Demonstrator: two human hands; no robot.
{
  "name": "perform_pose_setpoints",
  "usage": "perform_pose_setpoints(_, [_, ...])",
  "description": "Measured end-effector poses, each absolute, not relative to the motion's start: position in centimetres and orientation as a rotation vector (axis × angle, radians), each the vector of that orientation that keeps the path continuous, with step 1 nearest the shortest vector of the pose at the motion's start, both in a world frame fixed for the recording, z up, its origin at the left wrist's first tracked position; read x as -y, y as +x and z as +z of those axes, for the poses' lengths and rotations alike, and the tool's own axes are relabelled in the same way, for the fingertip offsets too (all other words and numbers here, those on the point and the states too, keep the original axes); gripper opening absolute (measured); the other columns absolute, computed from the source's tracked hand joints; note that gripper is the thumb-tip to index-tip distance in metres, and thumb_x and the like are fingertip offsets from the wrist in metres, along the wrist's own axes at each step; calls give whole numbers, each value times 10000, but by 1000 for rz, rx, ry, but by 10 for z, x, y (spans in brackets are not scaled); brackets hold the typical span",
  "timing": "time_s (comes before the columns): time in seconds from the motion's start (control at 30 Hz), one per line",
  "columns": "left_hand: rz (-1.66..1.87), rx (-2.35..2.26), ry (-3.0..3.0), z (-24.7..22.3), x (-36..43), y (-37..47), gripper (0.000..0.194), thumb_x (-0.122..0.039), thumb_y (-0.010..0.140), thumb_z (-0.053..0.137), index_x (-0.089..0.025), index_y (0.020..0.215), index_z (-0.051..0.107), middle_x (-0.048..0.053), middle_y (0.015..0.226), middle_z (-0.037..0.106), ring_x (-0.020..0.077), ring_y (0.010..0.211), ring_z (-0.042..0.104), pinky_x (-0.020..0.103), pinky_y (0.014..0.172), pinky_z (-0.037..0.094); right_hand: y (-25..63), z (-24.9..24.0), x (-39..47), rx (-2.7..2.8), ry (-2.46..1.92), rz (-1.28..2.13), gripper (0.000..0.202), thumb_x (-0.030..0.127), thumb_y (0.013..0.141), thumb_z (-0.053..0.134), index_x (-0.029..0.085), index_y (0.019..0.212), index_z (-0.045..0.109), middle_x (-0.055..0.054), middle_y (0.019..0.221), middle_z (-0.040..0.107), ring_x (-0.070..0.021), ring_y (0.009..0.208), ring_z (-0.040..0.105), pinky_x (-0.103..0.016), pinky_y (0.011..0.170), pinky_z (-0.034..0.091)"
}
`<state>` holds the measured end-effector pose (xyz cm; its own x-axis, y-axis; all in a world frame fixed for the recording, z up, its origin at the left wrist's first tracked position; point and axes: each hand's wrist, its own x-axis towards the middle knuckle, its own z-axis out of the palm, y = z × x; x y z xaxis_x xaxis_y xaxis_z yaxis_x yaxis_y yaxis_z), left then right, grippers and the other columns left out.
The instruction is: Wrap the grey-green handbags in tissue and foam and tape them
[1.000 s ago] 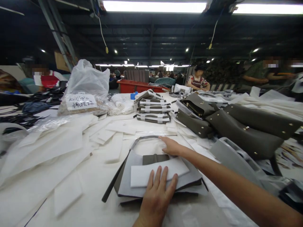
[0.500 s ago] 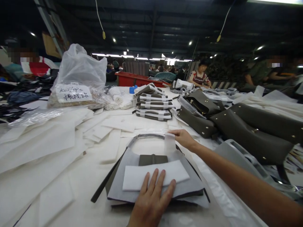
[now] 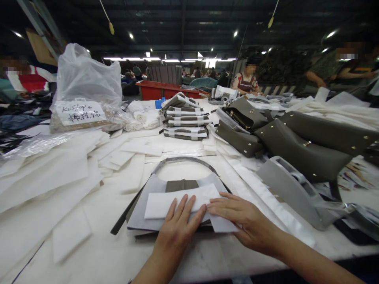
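Observation:
A dark olive handbag (image 3: 181, 185) lies on the white-covered table, its curved handle away from me, thin grey-white sheeting over its front. Across the bag lies a folded white foam strip (image 3: 156, 205). My left hand (image 3: 179, 225) rests on the strip's lower edge, fingers spread. My right hand (image 3: 237, 215) lies over the strip's right end with fingers extended, its fingertips near my left index finger. Under my right hand a small pale sheet (image 3: 222, 225) hangs past the bag's lower right edge; whether the fingers pinch it is hidden.
White sheets (image 3: 71, 189) cover the left side. Behind the bag stand stacked wrapped pieces (image 3: 186, 121) and a labelled plastic bag (image 3: 85, 90). Olive bags (image 3: 304, 146) and a grey tool (image 3: 293, 189) lie at the right. A person (image 3: 245, 81) sits beyond.
My right hand has come down from the handle's right side onto the strip, and the pale piece beside the handle is now low under it. My left hand stays on the strip. The view has shifted.

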<state>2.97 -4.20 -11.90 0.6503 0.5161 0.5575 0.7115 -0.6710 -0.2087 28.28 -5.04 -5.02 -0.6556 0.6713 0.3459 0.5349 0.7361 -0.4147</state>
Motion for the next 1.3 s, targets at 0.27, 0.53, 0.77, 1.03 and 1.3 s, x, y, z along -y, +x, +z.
perform_pose_setpoints(0.27, [-481,1089,-2636,-99,49,38,698,-59,818,563,-218,1477,399,122,1427,549,304,1329,505,541,1104,412,291,-103,59,2462,-795,24,538,51,942,419,205,1456,458,-89,1402,580,-202,1372,452,-458,1148,387])
perform_pose_setpoints(0.53, [-527,1284,-2908,-67,59,41,699,-361,850,682,-272,1480,392,119,1581,335,326,1400,408,543,1105,412,294,-114,62,2471,-760,49,531,79,969,408,201,1487,406,-92,1434,549,-207,1409,395,-483,1167,343])
perform_pose_setpoints(0.77, [-878,1524,-2744,-85,61,62,371,-304,1035,365,-291,1356,550,8,1374,607,256,1353,483,561,1104,405,293,-114,63,2439,-746,101,577,64,934,428,203,1493,397,-94,1447,538,-206,1421,375,-488,1166,339])
perform_pose_setpoints(1.03, [-851,1377,-2622,-99,63,67,436,-411,886,667,-324,1308,602,-3,1376,602,331,1322,505,600,1086,393,303,-82,69,2391,-751,549,678,57,803,517,190,1465,450,-120,1470,507,-243,1425,371,-511,1178,305])
perform_pose_setpoints(1.3, [-950,1376,-2552,-107,63,71,402,-357,903,649,-331,1302,606,-20,1370,604,335,1307,518,587,1086,366,297,-91,67,2273,-951,311,537,198,919,647,205,1434,498,-122,1426,553,-243,1354,478,-422,1129,430])
